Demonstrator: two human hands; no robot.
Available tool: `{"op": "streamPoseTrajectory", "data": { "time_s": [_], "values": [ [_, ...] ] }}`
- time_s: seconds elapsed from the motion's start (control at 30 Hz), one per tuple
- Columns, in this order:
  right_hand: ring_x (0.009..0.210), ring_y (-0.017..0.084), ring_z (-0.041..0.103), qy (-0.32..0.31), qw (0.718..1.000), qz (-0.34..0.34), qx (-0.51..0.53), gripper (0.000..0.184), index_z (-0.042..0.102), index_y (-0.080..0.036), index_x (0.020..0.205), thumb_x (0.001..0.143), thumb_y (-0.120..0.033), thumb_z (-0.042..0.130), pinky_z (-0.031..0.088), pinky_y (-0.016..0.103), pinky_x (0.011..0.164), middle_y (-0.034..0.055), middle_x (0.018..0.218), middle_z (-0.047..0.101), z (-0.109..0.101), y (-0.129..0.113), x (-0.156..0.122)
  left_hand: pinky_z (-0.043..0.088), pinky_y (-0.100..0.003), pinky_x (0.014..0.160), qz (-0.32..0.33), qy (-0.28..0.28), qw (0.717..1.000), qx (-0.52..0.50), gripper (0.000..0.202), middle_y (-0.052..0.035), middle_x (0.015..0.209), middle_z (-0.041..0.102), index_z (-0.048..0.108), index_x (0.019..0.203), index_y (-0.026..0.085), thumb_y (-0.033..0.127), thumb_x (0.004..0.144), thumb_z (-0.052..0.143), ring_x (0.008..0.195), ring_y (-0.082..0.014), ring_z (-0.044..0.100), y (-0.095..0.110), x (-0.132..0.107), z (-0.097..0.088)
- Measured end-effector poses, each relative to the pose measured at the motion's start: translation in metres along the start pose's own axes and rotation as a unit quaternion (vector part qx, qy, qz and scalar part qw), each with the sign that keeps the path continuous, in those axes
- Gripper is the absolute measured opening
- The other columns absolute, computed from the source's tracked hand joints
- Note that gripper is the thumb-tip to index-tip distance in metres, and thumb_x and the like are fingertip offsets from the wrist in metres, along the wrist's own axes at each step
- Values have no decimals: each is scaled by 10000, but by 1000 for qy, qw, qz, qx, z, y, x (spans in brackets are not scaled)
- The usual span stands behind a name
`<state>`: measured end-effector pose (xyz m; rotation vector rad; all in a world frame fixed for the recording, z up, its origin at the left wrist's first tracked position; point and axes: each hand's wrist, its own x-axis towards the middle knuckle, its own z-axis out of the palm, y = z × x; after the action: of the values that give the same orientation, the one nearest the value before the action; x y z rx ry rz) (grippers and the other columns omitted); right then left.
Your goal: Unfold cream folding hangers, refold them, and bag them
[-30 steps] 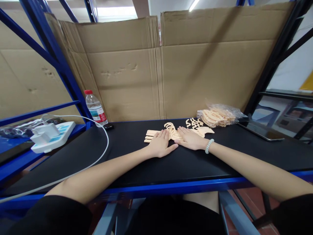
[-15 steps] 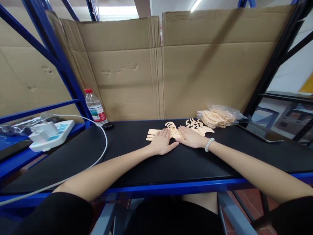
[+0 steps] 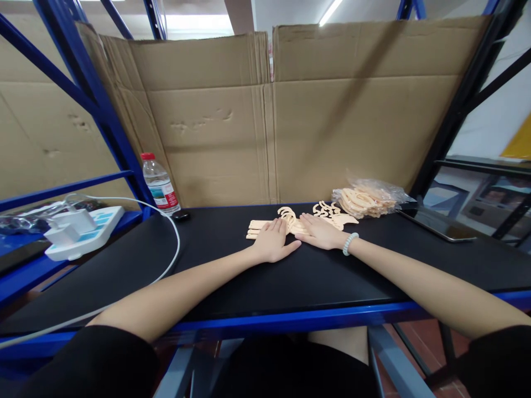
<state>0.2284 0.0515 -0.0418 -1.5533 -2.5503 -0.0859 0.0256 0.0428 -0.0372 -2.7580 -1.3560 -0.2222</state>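
My left hand (image 3: 272, 242) lies flat, palm down, over the right end of several pale wooden strips (image 3: 257, 225). My right hand (image 3: 319, 232), a beaded bracelet on its wrist, also rests flat, covering part of the pale wooden pieces. Both hands have their fingers stretched out and their thumbs nearly meet. Between and behind the fingers show curved wooden pieces (image 3: 287, 213). Farther back, small curly wooden pieces (image 3: 327, 209) lie beyond my right hand. A flat, pointed wooden piece (image 3: 347, 219) sticks out to the right of it. What lies under the palms is hidden.
A clear plastic bag (image 3: 373, 198) of wooden pieces sits at the back right, beside a dark tablet-like device (image 3: 440, 222). At the left stand a water bottle (image 3: 161, 185) and a white power strip (image 3: 97, 229); a white cable (image 3: 176, 249) crosses the black table (image 3: 265, 293). Cardboard (image 3: 215, 138) walls the back.
The view has shifted slightly. Both hands stay flat on the wooden pieces, and nothing else has visibly moved.
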Motion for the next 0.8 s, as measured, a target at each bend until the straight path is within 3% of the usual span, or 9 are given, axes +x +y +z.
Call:
{"op": "streamPoseTrajectory", "data": {
  "time_s": [0.8],
  "values": [
    [1406, 319, 240, 0, 1000, 0, -1, 916, 298, 56, 1441, 891, -668, 188, 198, 428, 1151, 238, 1500, 268, 4, 8, 20, 184, -461, 1135, -21, 11, 1000, -12, 837, -252, 1485, 286, 282, 1415, -36, 623, 899, 274, 1403, -334, 232, -5, 15, 2]
  ]
}}
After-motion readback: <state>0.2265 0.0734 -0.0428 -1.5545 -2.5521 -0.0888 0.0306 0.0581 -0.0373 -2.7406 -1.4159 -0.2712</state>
